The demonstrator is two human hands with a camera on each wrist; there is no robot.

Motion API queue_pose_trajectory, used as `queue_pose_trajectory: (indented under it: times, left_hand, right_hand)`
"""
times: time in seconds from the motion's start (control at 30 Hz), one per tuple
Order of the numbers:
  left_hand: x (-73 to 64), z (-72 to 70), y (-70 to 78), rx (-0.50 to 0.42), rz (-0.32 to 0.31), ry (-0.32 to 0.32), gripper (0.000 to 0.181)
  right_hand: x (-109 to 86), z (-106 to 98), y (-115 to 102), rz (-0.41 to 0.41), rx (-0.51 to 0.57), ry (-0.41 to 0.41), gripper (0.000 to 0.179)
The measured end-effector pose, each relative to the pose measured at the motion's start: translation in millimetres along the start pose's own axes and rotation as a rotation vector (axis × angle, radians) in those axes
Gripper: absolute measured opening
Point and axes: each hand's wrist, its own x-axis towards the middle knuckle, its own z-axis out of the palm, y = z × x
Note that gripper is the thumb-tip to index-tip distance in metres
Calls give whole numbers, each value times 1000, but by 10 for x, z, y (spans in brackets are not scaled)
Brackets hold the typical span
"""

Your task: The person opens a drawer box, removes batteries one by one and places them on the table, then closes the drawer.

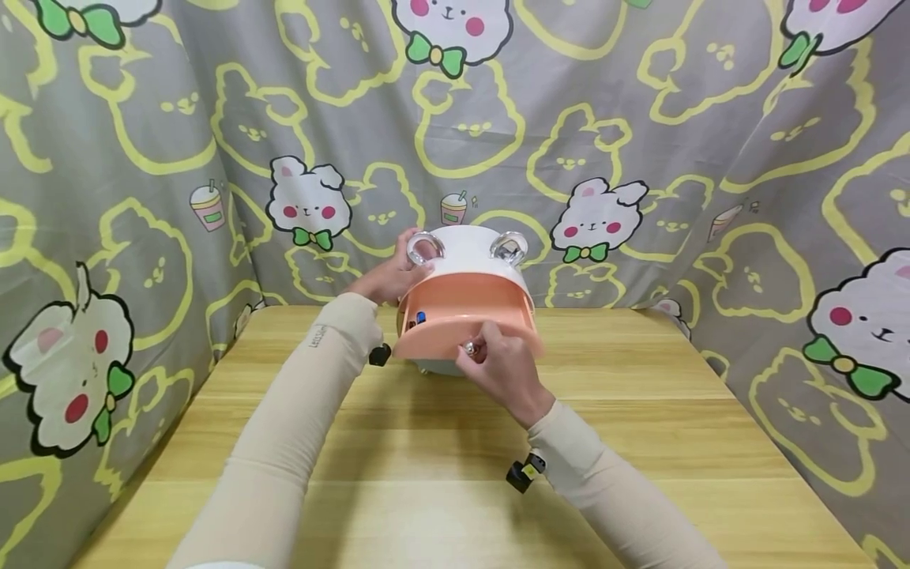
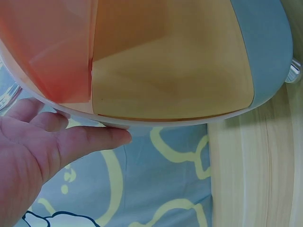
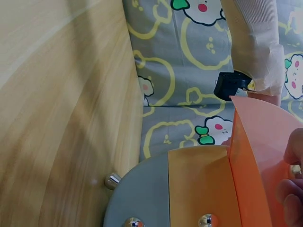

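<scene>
A small rounded drawer cabinet with a white top [image 1: 465,246] stands on the table. Its salmon-pink upper drawer [image 1: 426,341] is pulled out, with a small blue object [image 1: 421,318] inside at the left. My right hand [image 1: 506,373] pinches the silver knob [image 1: 470,348] on that drawer's front. Against the cabinet's left side rests my left hand [image 1: 392,275], its fingers extended along the wall in the left wrist view. Below, the yellow-orange drawer [image 2: 175,71] and grey-blue bottom section [image 2: 270,47] are flush with each other.
Two silver rings [image 1: 426,248] stick up like ears from the cabinet top. Silver feet [image 3: 112,180] hold it off the wooden table [image 1: 626,411]. A patterned grey curtain [image 1: 483,118] encloses the back and sides.
</scene>
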Motion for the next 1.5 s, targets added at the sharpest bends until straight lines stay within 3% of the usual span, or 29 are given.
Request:
queue_pose_trajectory:
  times: [1.2,1.5]
  left_hand:
    - [-38,1,15,-15,-24,1,81]
    - [-15,4,-29,1,-17,13,80]
  right_hand:
    - [-100,-45,-73,-40,33,-16,28]
    - [-24,-113,-83,-76,42,0,24]
